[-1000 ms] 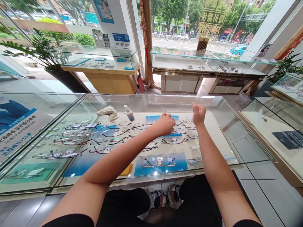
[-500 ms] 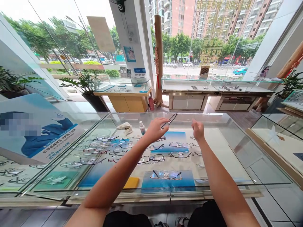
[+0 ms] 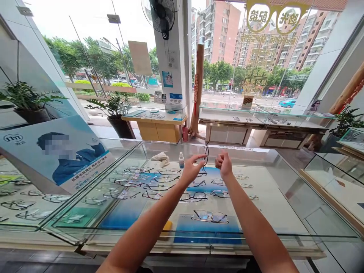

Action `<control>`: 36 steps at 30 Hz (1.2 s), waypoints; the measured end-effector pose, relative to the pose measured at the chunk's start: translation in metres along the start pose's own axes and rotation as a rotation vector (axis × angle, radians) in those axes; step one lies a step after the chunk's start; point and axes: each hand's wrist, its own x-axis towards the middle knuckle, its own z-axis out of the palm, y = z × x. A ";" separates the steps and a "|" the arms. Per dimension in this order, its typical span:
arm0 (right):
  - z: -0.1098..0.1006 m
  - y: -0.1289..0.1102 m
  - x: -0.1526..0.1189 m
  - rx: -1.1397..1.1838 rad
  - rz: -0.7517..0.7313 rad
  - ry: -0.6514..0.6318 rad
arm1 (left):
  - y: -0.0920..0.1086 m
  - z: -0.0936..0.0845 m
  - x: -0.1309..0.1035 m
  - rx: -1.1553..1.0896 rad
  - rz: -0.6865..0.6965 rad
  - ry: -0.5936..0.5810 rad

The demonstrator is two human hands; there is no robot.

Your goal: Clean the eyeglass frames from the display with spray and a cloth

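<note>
My left hand (image 3: 192,167) pinches a pair of dark-framed eyeglasses (image 3: 207,151) above the glass counter. The frame is turned nearly upright, seen almost edge-on. Just to its right my right hand (image 3: 224,163) is closed, fingers curled; whatever lies in them, if anything, is hidden. It is apart from the eyeglasses. Behind my left hand stand a small white bottle (image 3: 181,160) with a blue label and a crumpled whitish cloth (image 3: 160,159). Under the glass lie several rows of eyeglasses, among them a pair (image 3: 209,216) on a blue card (image 3: 206,237) at the front.
The glass display counter (image 3: 287,227) spans the space before me. A tilted poster board (image 3: 76,159) stands on its left. Farther off are more display cases (image 3: 227,131), a wooden trunk (image 3: 198,91), a fire extinguisher (image 3: 185,133) and potted plants (image 3: 121,123). Another glass case (image 3: 327,170) stands at right.
The eyeglasses have turned from slanted to nearly upright in my left hand. My right hand has moved left, closer to them. The whole view has tipped upward and shifted slightly left.
</note>
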 end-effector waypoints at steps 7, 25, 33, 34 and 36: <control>-0.005 0.008 -0.015 0.121 0.140 -0.110 | -0.002 0.013 -0.009 -0.172 -0.085 0.042; -0.009 0.007 -0.021 0.016 0.055 -0.079 | -0.002 0.019 -0.014 -0.106 -0.081 0.115; -0.009 0.011 -0.022 -0.144 -0.036 -0.082 | -0.006 0.018 -0.014 -0.034 -0.061 0.088; -0.009 0.012 -0.022 -0.171 -0.051 -0.085 | -0.007 0.018 -0.014 -0.031 -0.061 0.083; -0.010 0.015 -0.022 -0.211 -0.078 -0.083 | -0.007 0.018 -0.014 -0.026 -0.054 0.074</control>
